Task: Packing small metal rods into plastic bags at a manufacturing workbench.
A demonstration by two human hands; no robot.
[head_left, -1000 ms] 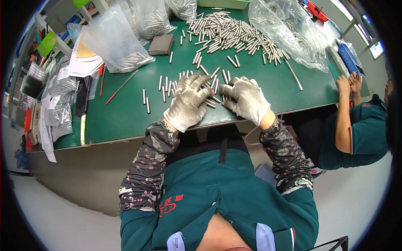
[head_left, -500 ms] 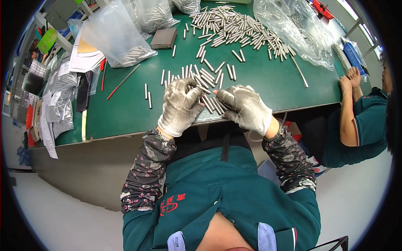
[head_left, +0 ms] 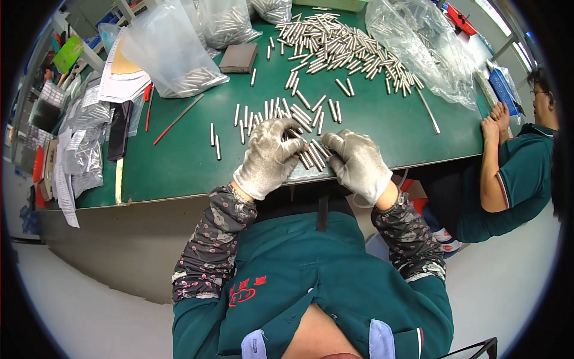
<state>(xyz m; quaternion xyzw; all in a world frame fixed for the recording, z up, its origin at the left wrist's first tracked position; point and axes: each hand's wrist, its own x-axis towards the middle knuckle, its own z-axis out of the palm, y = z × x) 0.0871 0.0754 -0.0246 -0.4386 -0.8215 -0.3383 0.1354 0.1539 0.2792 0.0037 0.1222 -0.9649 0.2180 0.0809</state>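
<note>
My left hand (head_left: 270, 154), in a worn whitish glove, curls its fingers round a few steel pins (head_left: 291, 134) that show between thumb and forefinger. Just to its right, a bunch of similar short pins (head_left: 313, 155) lies slanted side by side near the table's front edge, on what looks like a clear sheet. My right hand (head_left: 359, 163), gloved the same way, has its fingers bent at the right end of this bunch. Whatever is in its grasp is hidden by the glove. More loose pins (head_left: 302, 113) are spread just beyond both hands.
A large heap of pins (head_left: 341, 45) covers the far part of the green table (head_left: 179, 167). Plastic bags (head_left: 170, 54) of pins and a dark block (head_left: 238, 58) stand far left. A phone (head_left: 120, 130) and papers lie left. A co-worker (head_left: 514, 161) sits at right.
My right hand has drawn back slightly to the right of the bunch, and the dark pins under its fingertips show less. My left hand has shifted slightly right and nearer me.
</note>
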